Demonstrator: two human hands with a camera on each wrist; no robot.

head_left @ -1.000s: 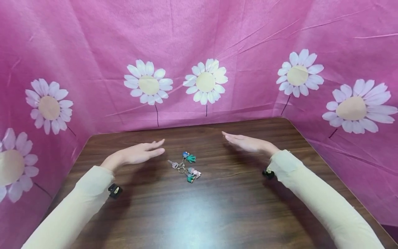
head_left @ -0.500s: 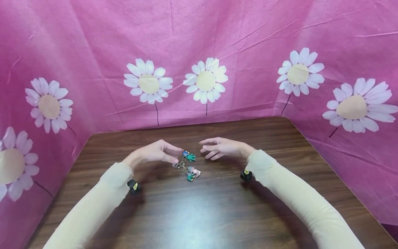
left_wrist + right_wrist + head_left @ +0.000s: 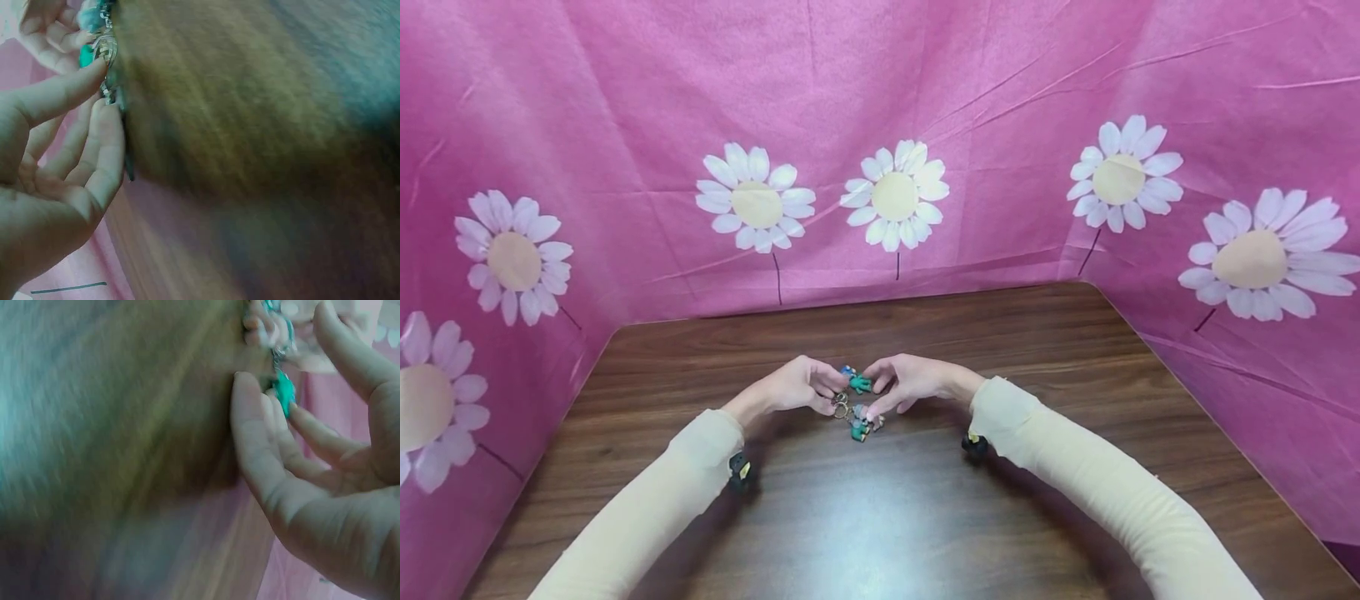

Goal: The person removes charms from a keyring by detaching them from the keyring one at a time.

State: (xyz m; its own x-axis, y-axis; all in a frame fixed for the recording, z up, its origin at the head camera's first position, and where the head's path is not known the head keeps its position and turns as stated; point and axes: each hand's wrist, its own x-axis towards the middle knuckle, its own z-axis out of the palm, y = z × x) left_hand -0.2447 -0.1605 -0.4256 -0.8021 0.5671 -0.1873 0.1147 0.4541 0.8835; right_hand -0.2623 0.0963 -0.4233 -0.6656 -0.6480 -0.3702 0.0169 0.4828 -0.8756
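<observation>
Metal keyring (image 3: 850,406) apparently pinched by both hands' fingers (image 3: 831,385)

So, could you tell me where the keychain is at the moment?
In the head view, the keychain lies near the middle of the wooden table, between the fingertips of the left hand and the right hand, which touch it from either side.

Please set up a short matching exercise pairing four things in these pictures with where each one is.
Things:
1. keychain
2. left hand
3. right hand
4. cloth

Places:
A. hung behind and beside the table
B. on the table between both hands
C. at the keychain's right side
D. at the keychain's left side

Pairs: 1-B, 2-D, 3-C, 4-A
</observation>
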